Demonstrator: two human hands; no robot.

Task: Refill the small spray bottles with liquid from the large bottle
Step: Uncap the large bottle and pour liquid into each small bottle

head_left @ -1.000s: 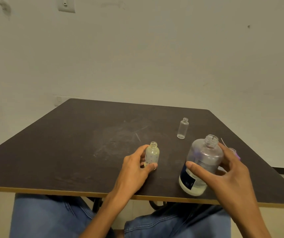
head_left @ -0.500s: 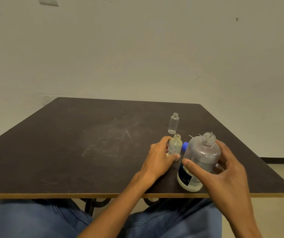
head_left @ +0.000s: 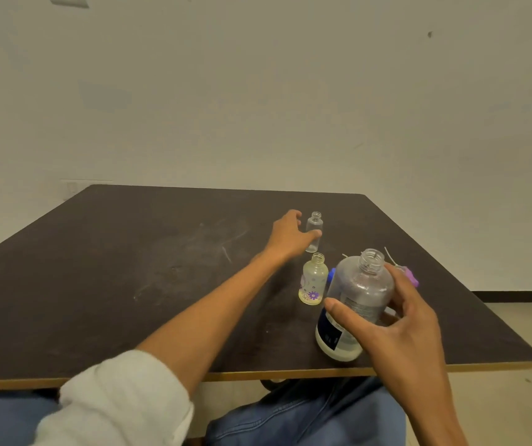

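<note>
The large clear bottle (head_left: pixel 354 304), uncapped with a dark label, stands near the table's front edge; my right hand (head_left: pixel 399 329) is wrapped around it. Just left of it stands a small flower-printed bottle (head_left: pixel 313 280) with no cap, free of either hand. Farther back is a small clear bottle (head_left: pixel 314 231), also uncapped. My left hand (head_left: pixel 290 236) reaches to it, thumb across its front and fingers curled behind, closing around it.
A blue cap (head_left: pixel 331 273) peeks out between the flowered bottle and the large one. A purple spray head (head_left: pixel 407 275) with a thin tube lies behind my right hand. The dark table (head_left: pixel 129 268) ends at a wooden front edge above my knees.
My left hand let go of the flowered bottle beside the large bottle and moved back to the small clear bottle. My right hand stays on the large bottle.
</note>
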